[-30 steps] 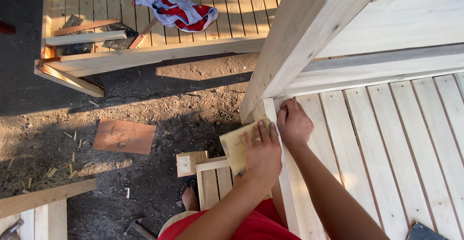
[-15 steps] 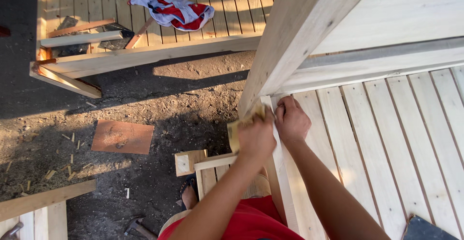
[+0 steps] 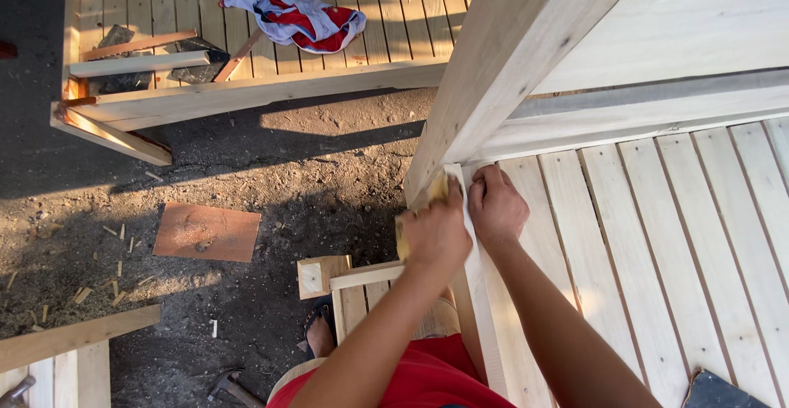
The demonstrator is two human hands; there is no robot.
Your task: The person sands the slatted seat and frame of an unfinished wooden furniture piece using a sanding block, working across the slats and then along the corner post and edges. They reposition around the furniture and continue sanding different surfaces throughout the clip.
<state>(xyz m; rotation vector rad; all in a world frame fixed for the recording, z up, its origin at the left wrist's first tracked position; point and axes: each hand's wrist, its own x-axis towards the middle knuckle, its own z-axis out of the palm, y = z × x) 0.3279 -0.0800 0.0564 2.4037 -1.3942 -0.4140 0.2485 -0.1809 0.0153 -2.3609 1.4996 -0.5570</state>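
Left hand [image 3: 436, 235] grips one yellowish sheet of sandpaper [image 3: 431, 198] against a smooth pale timber post [image 3: 501, 71]; right hand [image 3: 496, 205], fingers curled, rests on a slatted plank deck [image 3: 657, 235].

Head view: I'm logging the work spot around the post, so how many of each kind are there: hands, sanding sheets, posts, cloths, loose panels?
hands: 2, the left hand and the right hand
yellow sanding sheet: 1
wooden post: 1
crumpled cloth: 1
brown flat panel on the dirt: 1
Total: 6
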